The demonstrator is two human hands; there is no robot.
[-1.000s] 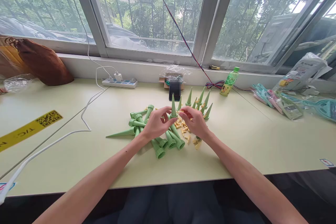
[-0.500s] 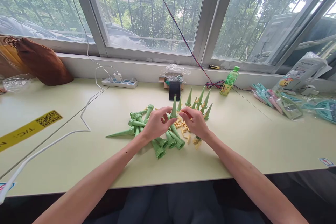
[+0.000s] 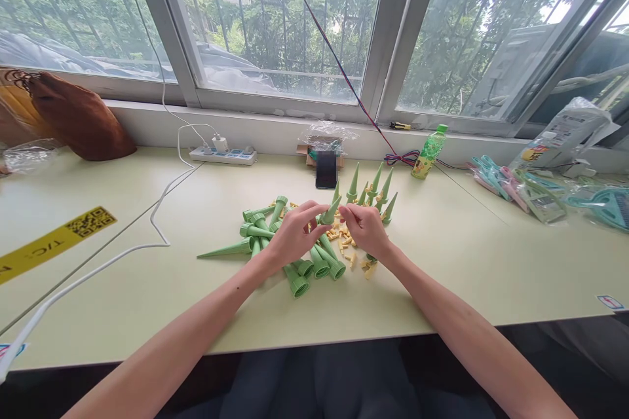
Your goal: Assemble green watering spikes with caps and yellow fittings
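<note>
My left hand pinches the wide end of a green cone spike that tilts up and to the right. My right hand is closed just right of it, fingertips together near the spike; what they hold is too small to make out. Under both hands lies a heap of green spikes on their sides. Small yellow pieces are scattered between the hands. Several green spikes stand upright behind my right hand.
A black phone leans at the back by a plastic-wrapped box. A green bottle stands right of it, a power strip with a white cable to the left. Packaged goods lie far right, a brown bag far left.
The spike in my left hand has tipped from upright to leaning right. My right hand's fingers have drawn closer to it. The heap has not moved.
</note>
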